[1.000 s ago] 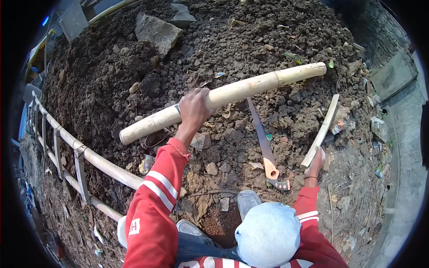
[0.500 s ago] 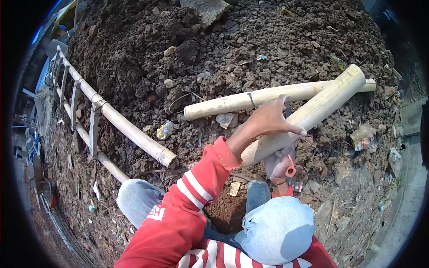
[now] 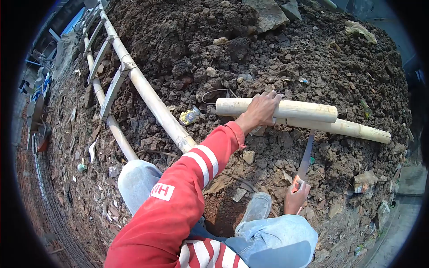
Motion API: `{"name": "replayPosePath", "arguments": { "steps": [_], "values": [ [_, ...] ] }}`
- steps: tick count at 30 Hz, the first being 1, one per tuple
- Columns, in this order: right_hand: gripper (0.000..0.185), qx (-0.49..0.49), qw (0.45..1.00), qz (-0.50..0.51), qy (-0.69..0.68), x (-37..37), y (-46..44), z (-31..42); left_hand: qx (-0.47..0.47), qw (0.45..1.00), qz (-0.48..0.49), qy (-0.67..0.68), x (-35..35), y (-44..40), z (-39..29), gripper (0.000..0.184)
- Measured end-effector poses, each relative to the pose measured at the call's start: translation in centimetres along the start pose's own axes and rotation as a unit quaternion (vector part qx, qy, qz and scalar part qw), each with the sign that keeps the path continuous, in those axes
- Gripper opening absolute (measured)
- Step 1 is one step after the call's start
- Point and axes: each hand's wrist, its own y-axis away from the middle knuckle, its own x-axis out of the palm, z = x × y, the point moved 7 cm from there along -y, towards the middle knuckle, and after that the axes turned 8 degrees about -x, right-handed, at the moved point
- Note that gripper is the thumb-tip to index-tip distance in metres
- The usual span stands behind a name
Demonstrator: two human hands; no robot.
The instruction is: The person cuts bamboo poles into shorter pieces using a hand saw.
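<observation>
Left hand (image 3: 262,109) around upper bamboo (image 3: 308,110) beneath its palm, right hand (image 3: 296,199) around saw handle (image 3: 295,180)

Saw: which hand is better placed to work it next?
The right hand, I'd judge: it holds the saw, while the left hand is clasped over the upper bamboo.

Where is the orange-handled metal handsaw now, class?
The handsaw is right of centre in the head view, in the right hand, below two pale round bamboo poles.
</observation>
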Motion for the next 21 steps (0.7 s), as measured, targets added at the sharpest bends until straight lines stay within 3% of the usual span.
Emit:
{"name": "replayPosePath", "arguments": {
  "steps": [4,6,8,10,12,15,17,21],
  "values": [
    [0.034,-0.043,0.997,0.003,0.066,-1.0,2.9,-2.6,0.015,0.999,0.011,0.032,1.0,-0.3,1.4,0.082],
    [0.035,-0.065,0.995,-0.013,0.069,-1.5,3.2,-2.2,0.007,0.994,0.109,0.015,2.4,-0.4,1.8,0.081],
    [0.038,-0.074,0.993,-0.026,0.093,-1.9,3.0,-0.8,0.032,0.995,0.085,0.032,2.7,0.2,2.5,0.08],
    [0.04,-0.073,0.981,0.039,0.175,-1.8,2.9,0.5,0.056,0.995,0.071,0.036,3.0,0.1,2.7,0.08],
    [0.042,-0.069,0.98,0.097,0.16,-0.9,3.1,0.4,0.045,0.992,0.115,0.004,2.6,0.6,2.2,0.082],
    [0.05,-0.078,0.974,0.109,0.183,-1.3,3.4,0.5,0.038,0.994,0.105,-0.006,2.7,1.0,1.1,0.083],
    [0.061,-0.138,0.97,0.087,0.182,-1.1,3.8,0.6,0.044,0.999,0.011,0.006,1.6,1.3,0.0,0.082],
    [0.069,-0.091,0.974,0.15,0.144,-2.4,2.5,-0.2,0.031,0.999,0.01,-0.042,3.2,0.8,-0.9,0.079]
  ]
}}
